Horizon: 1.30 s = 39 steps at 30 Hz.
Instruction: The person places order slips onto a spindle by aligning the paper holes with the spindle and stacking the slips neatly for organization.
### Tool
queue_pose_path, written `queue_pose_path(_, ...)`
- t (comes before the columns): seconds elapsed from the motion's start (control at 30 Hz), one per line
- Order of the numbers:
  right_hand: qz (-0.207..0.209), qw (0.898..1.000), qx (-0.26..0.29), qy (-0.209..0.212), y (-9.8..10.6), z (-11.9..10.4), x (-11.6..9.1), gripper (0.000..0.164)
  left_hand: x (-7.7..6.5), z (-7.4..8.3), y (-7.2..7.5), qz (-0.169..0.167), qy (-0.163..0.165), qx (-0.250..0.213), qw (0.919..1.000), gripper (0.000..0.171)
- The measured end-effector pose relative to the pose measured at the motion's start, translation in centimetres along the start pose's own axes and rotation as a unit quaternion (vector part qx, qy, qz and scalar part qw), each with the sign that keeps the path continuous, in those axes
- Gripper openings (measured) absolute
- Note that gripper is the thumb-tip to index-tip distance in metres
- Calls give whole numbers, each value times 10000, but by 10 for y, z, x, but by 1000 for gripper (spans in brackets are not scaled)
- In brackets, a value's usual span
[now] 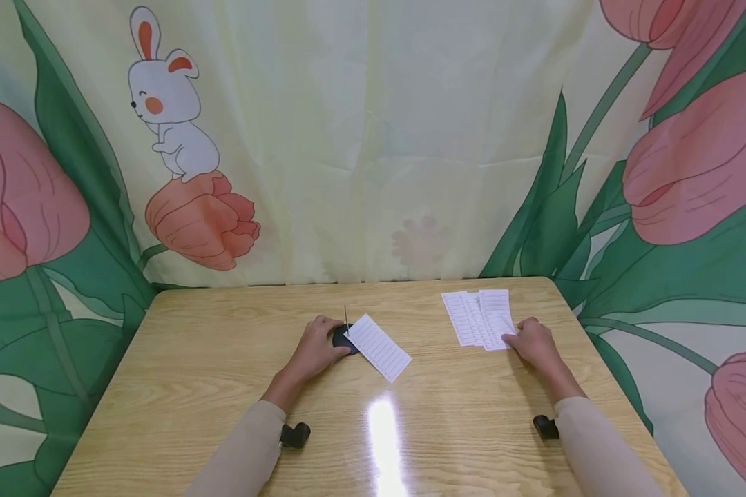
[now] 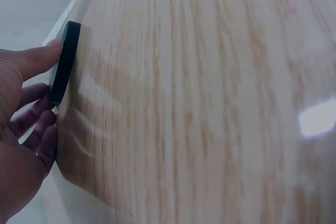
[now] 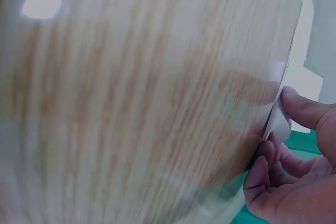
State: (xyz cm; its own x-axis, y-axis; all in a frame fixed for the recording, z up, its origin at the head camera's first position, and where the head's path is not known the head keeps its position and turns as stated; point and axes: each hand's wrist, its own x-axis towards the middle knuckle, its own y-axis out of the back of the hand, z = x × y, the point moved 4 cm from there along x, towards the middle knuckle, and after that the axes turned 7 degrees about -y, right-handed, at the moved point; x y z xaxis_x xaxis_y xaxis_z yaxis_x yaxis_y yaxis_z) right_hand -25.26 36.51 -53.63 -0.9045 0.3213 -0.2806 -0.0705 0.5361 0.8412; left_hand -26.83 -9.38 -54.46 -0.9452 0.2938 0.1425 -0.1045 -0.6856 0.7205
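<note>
My left hand holds the round black base of a paper spike, its thin needle standing upright. In the left wrist view the thumb lies against the dark base. A lined white slip has one corner over the base at the needle; whether it is pierced I cannot tell. At the right, my right hand pinches the lower right corner of a lined slip. That paper bends between thumb and fingers in the right wrist view.
More lined slips lie overlapped beside the pinched one, near the back right of the wooden table. A curtain printed with tulips and a rabbit hangs right behind the table's back edge. Light glares on the tabletop in front.
</note>
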Motion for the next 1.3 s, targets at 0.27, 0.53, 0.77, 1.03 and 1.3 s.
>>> queue_pose_path(0.27,-301,9994,50,-146,3,-1,4,53,0,0,-1,-15,102,-21,9999,56)
queue_pose_path(0.53,-292,9991,186,-247,5,0,4,48,1,1,-1,-51,131,-56,9999,56)
queue_pose_path(0.77,-231,9988,315,-285,2,2,3,48,1,-1,-1,-58,195,-39,9998,56)
queue_pose_path(1.03,-41,9995,321,-43,2,4,3,47,0,0,0,-41,198,-78,9998,55)
queue_pose_path(1.3,-1,9991,423,-61,3,7,2,42,1,-2,-1,-62,148,-92,9998,56)
